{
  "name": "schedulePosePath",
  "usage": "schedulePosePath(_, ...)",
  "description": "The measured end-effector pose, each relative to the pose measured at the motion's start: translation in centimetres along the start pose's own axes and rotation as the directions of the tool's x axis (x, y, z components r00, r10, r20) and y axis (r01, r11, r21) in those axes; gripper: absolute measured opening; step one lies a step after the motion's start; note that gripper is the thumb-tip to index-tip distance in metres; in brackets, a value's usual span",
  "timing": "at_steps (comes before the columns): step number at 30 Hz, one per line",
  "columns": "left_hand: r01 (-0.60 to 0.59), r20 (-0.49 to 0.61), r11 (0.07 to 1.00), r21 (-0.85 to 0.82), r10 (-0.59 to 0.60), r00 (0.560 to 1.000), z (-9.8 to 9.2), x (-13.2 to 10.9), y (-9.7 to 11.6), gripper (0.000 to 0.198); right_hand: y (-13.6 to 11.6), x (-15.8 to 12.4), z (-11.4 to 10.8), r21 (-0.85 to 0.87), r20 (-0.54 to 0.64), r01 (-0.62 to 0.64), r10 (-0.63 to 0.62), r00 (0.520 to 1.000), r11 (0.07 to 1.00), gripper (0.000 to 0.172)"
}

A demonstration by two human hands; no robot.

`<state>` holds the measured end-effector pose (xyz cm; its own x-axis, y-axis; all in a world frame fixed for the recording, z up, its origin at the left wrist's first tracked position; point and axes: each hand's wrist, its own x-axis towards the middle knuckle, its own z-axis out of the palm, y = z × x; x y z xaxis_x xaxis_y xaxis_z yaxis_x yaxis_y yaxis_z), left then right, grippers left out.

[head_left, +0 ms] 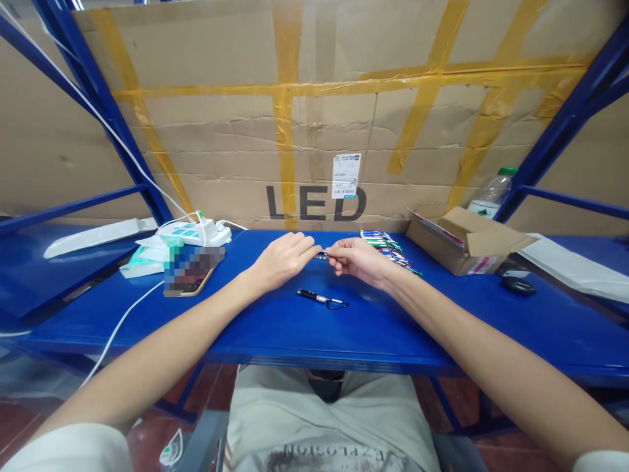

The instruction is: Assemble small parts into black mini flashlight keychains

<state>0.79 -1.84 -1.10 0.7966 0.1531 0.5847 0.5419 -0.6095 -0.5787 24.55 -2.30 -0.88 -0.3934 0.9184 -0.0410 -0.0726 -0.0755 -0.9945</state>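
Observation:
My left hand (285,262) and my right hand (360,259) meet fingertip to fingertip over the middle of the blue table (275,328). Between their pinched fingers shows a small dark and silver piece (321,254), too small and too covered to name. Both hands are closed on it. Just below them on the tabletop lies a black keychain penlight (310,295) with a dark carabiner clip (337,304) at its right end. Behind my right hand, several colourful keychain penlights (377,237) lie in a row, partly hidden by that hand and wrist.
On the left lie a phone (199,280), a white power strip (194,231) with cables, and a green-white packet (145,257). At the right are an open cardboard box (452,246), a black mouse (517,286) and a bottle (493,190). A large carton (221,144) stands behind.

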Motion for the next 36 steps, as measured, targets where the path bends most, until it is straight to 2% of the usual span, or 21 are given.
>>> schedulePosePath(6,0.039,-0.008,0.996,-0.079,-0.039,0.999,0.0,0.0,0.1,0.031,-0.3,0.1,-0.3,0.172,0.094,-0.128,0.114,0.989,0.977,0.039)
schedulePosePath(9,0.106,-0.002,0.975,-0.194,-0.109,0.994,0.0,0.0,0.0,0.033,-0.3,0.1,-0.5,0.163,0.103,-0.107,0.091,0.991,0.981,0.040)
schedulePosePath(14,0.174,0.073,0.930,-0.325,-0.158,0.985,0.3,-0.2,-0.1,0.036,0.4,0.4,-0.5,0.045,-0.007,0.065,-0.065,0.998,0.997,0.041)
schedulePosePath(18,0.227,0.147,0.903,-0.366,-0.184,0.972,0.6,-0.4,-0.1,0.038,1.0,0.8,-0.8,-0.133,-0.021,0.207,-0.211,0.977,0.969,0.043)
schedulePosePath(21,0.269,0.195,0.874,-0.406,-0.205,0.959,1.0,-0.6,-0.1,0.040,1.1,0.9,-1.2,-0.290,0.027,0.274,-0.279,0.960,0.917,0.038)
schedulePosePath(26,0.275,0.235,0.852,-0.445,-0.186,0.954,1.3,-0.9,-0.2,0.039,1.1,0.6,-1.2,-0.542,0.086,0.362,-0.379,0.922,0.759,0.024)
schedulePosePath(28,0.262,0.232,0.858,-0.442,-0.173,0.957,1.3,-1.0,-0.2,0.039,1.0,0.5,-1.1,-0.538,0.090,0.354,-0.366,0.926,0.765,0.024)
schedulePosePath(36,0.181,0.161,0.929,-0.324,-0.134,0.978,1.3,-0.9,-0.1,0.042,0.4,0.6,-0.8,-0.374,0.055,0.269,-0.268,0.962,0.887,0.029)
